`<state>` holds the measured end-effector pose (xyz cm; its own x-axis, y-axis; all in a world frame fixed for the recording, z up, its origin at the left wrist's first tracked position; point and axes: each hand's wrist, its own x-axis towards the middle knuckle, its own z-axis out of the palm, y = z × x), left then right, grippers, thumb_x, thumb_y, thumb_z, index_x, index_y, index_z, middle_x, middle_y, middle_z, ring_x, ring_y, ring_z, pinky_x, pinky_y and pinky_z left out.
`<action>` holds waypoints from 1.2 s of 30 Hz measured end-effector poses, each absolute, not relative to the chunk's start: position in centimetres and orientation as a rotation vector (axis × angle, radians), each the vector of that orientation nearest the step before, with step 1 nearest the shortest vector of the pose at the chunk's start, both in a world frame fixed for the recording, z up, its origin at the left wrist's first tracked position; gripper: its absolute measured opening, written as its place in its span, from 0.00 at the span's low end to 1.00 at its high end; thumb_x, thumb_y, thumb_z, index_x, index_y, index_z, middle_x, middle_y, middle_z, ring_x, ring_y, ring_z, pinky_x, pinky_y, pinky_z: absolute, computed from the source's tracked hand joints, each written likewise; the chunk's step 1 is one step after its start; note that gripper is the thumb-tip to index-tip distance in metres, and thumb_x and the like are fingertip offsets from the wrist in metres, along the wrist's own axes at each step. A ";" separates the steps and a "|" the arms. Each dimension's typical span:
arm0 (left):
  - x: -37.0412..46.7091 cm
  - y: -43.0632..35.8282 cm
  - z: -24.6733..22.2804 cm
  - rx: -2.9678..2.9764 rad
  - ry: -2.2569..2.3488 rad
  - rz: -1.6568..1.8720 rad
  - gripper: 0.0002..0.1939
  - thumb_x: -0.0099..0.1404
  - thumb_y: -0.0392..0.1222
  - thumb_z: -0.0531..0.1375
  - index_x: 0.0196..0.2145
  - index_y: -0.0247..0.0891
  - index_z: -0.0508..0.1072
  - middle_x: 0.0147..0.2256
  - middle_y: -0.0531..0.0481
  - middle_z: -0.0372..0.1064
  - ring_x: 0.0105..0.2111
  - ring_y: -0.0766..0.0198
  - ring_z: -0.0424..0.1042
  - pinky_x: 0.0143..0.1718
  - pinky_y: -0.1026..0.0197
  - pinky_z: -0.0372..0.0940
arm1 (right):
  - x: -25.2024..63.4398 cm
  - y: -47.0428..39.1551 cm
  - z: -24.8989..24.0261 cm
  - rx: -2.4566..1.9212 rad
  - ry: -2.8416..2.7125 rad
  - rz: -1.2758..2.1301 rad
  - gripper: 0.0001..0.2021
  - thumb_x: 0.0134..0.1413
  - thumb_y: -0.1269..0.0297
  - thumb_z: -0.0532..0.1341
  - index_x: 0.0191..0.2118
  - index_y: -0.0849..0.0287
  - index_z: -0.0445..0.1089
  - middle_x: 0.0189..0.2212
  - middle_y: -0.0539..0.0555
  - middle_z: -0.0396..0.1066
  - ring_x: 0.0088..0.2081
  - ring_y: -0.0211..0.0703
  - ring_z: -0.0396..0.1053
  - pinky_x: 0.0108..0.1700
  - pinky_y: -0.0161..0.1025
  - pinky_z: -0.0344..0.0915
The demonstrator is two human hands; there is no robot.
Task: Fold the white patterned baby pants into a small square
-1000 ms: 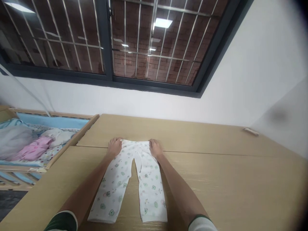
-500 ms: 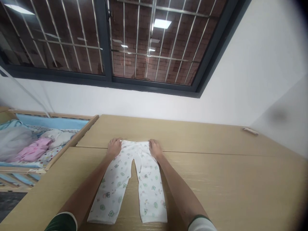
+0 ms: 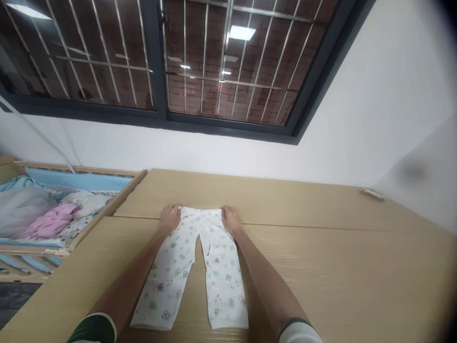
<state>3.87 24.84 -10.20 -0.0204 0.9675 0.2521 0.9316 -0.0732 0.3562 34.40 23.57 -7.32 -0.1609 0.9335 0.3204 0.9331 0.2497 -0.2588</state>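
A pair of small white pants (image 3: 185, 252) with a green and pink print lies flat on the tan tabletop (image 3: 321, 276), waistband at the far end and both legs spread toward me. My left hand (image 3: 170, 219) is closed on the left corner of the waistband. At the opposite corner, my right hand (image 3: 231, 220) grips the waistband too. The fingertips of both hands are partly hidden by the cloth and the backs of the hands.
To the left stands a wooden crib (image 3: 107, 202) with blue padding, holding a pink cloth (image 3: 53, 220) and white bedding. A barred window (image 3: 228, 62) sits in the white wall behind. A small pale object (image 3: 373, 194) lies at the table's far right.
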 end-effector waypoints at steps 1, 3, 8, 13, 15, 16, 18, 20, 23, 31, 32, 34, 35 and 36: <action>3.9 24.8 -10.2 2.138 2.081 0.676 0.18 0.75 0.41 0.49 0.57 0.44 0.71 0.51 0.42 0.71 0.53 0.49 0.67 0.57 0.51 0.58 | 34.4 23.6 -7.3 -1.703 -2.115 0.004 0.14 0.71 0.70 0.50 0.48 0.58 0.73 0.47 0.59 0.75 0.49 0.46 0.69 0.52 0.38 0.59; 3.9 24.7 -10.1 2.135 2.078 0.681 0.18 0.75 0.41 0.49 0.57 0.44 0.71 0.51 0.42 0.71 0.54 0.50 0.67 0.57 0.51 0.58 | 34.4 23.6 -7.4 -1.703 -2.109 0.006 0.14 0.71 0.69 0.50 0.48 0.58 0.73 0.46 0.59 0.75 0.49 0.46 0.69 0.52 0.38 0.59; 4.1 24.5 -9.6 2.124 2.072 0.689 0.18 0.75 0.40 0.49 0.56 0.43 0.72 0.51 0.41 0.71 0.53 0.49 0.67 0.57 0.50 0.58 | 34.4 23.4 -7.1 -1.698 -2.102 0.006 0.14 0.72 0.68 0.49 0.47 0.58 0.72 0.47 0.58 0.75 0.49 0.46 0.69 0.52 0.38 0.59; 4.3 24.2 -9.1 2.103 2.075 0.699 0.18 0.75 0.41 0.49 0.55 0.43 0.73 0.51 0.41 0.70 0.53 0.50 0.67 0.57 0.50 0.58 | 34.3 23.3 -6.8 -1.692 -2.115 0.010 0.15 0.72 0.68 0.48 0.47 0.60 0.72 0.45 0.59 0.75 0.48 0.47 0.69 0.51 0.38 0.59; 4.4 24.0 -8.9 2.092 2.075 0.706 0.18 0.75 0.41 0.49 0.55 0.43 0.73 0.51 0.41 0.70 0.53 0.50 0.67 0.57 0.50 0.58 | 34.3 23.3 -6.8 -1.692 -2.121 0.009 0.15 0.72 0.69 0.48 0.47 0.60 0.72 0.45 0.59 0.75 0.48 0.47 0.69 0.50 0.38 0.59; 4.4 23.9 -8.8 2.086 2.073 0.710 0.18 0.75 0.40 0.49 0.55 0.43 0.73 0.50 0.41 0.71 0.53 0.50 0.67 0.57 0.50 0.58 | 34.3 23.3 -6.8 -1.694 -2.124 0.009 0.15 0.72 0.69 0.48 0.47 0.60 0.72 0.45 0.59 0.75 0.48 0.47 0.69 0.50 0.37 0.59; 4.5 23.6 -8.3 2.076 2.065 0.721 0.18 0.74 0.40 0.49 0.55 0.43 0.73 0.50 0.41 0.71 0.53 0.50 0.66 0.57 0.50 0.58 | 34.2 23.4 -6.8 -1.703 -2.129 0.008 0.15 0.72 0.68 0.48 0.47 0.60 0.72 0.45 0.59 0.75 0.48 0.47 0.69 0.50 0.37 0.58; 4.6 23.2 -7.6 2.068 2.050 0.738 0.18 0.74 0.40 0.50 0.55 0.43 0.72 0.49 0.41 0.71 0.53 0.50 0.66 0.57 0.49 0.58 | 34.2 23.4 -6.7 -1.719 -2.130 0.005 0.15 0.72 0.68 0.48 0.47 0.60 0.72 0.45 0.59 0.75 0.48 0.47 0.69 0.50 0.37 0.58; 5.0 22.0 -6.0 2.055 2.044 0.783 0.19 0.73 0.40 0.50 0.59 0.39 0.69 0.52 0.37 0.68 0.55 0.46 0.64 0.58 0.45 0.57 | 34.2 23.3 -6.7 -1.741 -2.130 0.000 0.15 0.72 0.68 0.48 0.47 0.60 0.72 0.47 0.59 0.75 0.48 0.47 0.69 0.51 0.37 0.58; 11.4 10.4 -1.8 2.417 1.502 0.736 0.11 0.72 0.44 0.53 0.39 0.43 0.75 0.42 0.49 0.73 0.44 0.58 0.71 0.52 0.55 0.62 | 34.2 23.4 -6.5 -1.729 -2.139 -0.004 0.15 0.72 0.69 0.48 0.48 0.60 0.72 0.49 0.60 0.74 0.50 0.47 0.68 0.52 0.37 0.57; 12.5 8.4 -1.8 2.457 1.396 0.685 0.11 0.71 0.46 0.54 0.35 0.42 0.74 0.37 0.51 0.74 0.39 0.60 0.72 0.46 0.57 0.64 | 34.2 23.5 -6.5 -1.728 -2.140 -0.005 0.15 0.72 0.68 0.49 0.48 0.60 0.72 0.48 0.60 0.74 0.50 0.47 0.68 0.52 0.37 0.57; 14.6 4.7 -2.1 2.507 1.176 0.465 0.15 0.69 0.52 0.57 0.32 0.40 0.74 0.31 0.50 0.73 0.33 0.58 0.73 0.39 0.56 0.65 | 34.2 23.5 -6.6 -1.733 -2.138 -0.006 0.14 0.72 0.68 0.49 0.48 0.61 0.72 0.48 0.60 0.74 0.49 0.47 0.68 0.51 0.38 0.57; 15.5 3.2 -2.4 2.524 1.138 0.365 0.18 0.68 0.56 0.57 0.31 0.40 0.74 0.30 0.49 0.73 0.31 0.56 0.73 0.37 0.54 0.65 | 34.2 23.5 -6.6 -1.738 -2.135 -0.006 0.15 0.72 0.68 0.49 0.48 0.61 0.72 0.48 0.60 0.74 0.49 0.47 0.68 0.51 0.38 0.58; 16.2 2.1 -2.9 2.536 1.108 0.280 0.20 0.67 0.59 0.58 0.31 0.39 0.75 0.29 0.48 0.73 0.30 0.55 0.74 0.36 0.54 0.65 | 34.2 23.5 -6.6 -1.743 -2.133 -0.006 0.15 0.72 0.68 0.48 0.48 0.61 0.72 0.48 0.60 0.74 0.49 0.47 0.69 0.51 0.38 0.58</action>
